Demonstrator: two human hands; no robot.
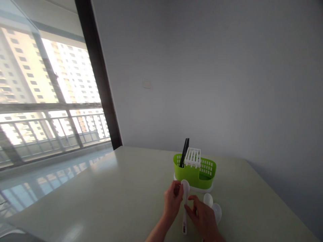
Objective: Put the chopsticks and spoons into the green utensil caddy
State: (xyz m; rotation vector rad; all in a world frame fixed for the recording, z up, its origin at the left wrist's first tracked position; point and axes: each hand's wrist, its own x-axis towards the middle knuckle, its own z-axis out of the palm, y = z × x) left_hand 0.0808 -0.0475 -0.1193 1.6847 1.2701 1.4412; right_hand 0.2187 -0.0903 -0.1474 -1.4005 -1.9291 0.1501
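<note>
A white spoon (185,198) is held upright in front of a green basket (188,174), its bowl at the top. The fingers of my left hand (173,200) are closed at the left edge of the bowl. My right hand (203,215) is curled beside the handle, its thumb touching it and its index finger a little apart. Just right of my right hand lie two more white spoons (208,200), their handles hidden behind it. The basket holds black chopsticks (184,153) on its left and has a white slatted rack (193,156) on top.
The basket rests on a white base tray (202,190) on a pale table (113,188). Behind the table stands a grey wall with a switch plate (146,83). Large windows with a railing are at the left.
</note>
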